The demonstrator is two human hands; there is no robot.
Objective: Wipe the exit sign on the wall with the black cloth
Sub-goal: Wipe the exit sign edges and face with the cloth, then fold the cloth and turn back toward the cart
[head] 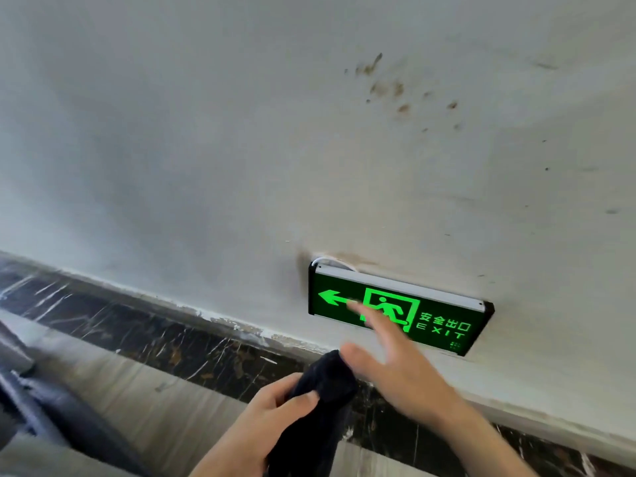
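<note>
A green lit exit sign (437,318) with a left arrow, a running figure and the word EXIT is fixed low on the white wall. My right hand (395,370) reaches out in front of it, fingers spread and blurred, fingertips over the arrow and figure, thumb touching the top of the cloth. The black cloth (320,407) hangs bunched below the sign. My left hand (272,428) grips it from the left with thumb and fingers.
The white wall (241,149) carries brown stains above the sign. A dark marble skirting (137,325) runs along its foot, with a light tiled floor below. A dark object (62,418) lies on the floor at the lower left.
</note>
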